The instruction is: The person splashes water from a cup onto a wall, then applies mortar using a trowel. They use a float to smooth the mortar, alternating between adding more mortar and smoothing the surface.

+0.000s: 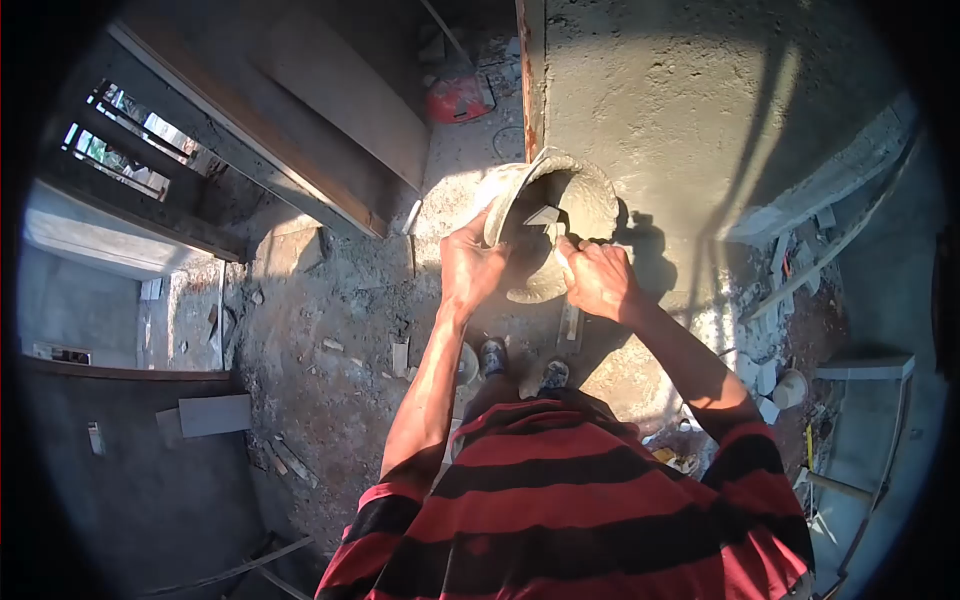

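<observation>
A cement-crusted pan (pixel 596 197), like a bent rubber bowl, is tipped on its side in front of my body. My left hand (pixel 473 265) grips its left rim, the fingers curled behind it. At the right of the opening, my right hand (pixel 597 275) is closed around the handle of a small trowel (pixel 543 216). The trowel's metal blade points up and left inside the pan, where the hollow is partly in shadow. Grey mortar coats the pan's rim and inner wall.
Damp grey plaster covers the wall (pixel 670 110) ahead on the right. A wooden post (pixel 531 90) edges it. Beyond the doorway lies a red object (pixel 457 100). Rubble and board scraps litter the floor (pixel 320 370) around my shoes (pixel 493 357). A white bucket (pixel 790 388) stands right.
</observation>
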Demonstrator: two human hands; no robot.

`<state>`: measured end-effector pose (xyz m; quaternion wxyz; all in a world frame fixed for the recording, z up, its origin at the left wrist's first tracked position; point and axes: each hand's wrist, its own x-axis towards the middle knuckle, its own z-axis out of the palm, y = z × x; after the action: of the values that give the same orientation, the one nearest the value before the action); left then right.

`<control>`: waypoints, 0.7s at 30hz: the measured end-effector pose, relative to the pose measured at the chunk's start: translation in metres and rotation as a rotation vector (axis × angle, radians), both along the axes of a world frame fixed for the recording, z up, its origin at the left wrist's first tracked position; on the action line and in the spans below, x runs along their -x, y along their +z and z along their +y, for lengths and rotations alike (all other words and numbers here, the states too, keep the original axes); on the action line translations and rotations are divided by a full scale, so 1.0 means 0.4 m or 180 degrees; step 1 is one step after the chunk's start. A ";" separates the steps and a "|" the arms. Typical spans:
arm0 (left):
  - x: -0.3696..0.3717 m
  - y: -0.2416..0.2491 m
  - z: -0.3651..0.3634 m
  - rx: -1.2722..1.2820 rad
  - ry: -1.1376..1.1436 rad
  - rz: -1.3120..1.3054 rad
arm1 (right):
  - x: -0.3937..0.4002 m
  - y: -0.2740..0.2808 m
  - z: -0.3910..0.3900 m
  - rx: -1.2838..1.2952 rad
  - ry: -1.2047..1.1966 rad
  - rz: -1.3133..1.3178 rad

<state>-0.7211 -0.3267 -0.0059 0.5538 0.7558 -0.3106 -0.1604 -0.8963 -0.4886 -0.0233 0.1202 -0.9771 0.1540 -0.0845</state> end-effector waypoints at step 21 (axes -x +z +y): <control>0.011 -0.014 -0.106 0.0276 -0.0179 -0.0199 | 0.005 0.135 -0.140 -0.0402 -0.0567 0.0135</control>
<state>-0.7257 -0.3689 -0.0117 0.5713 0.7266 -0.3556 -0.1386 -0.8983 -0.5445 0.0307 0.1702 -0.9516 0.2477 -0.0643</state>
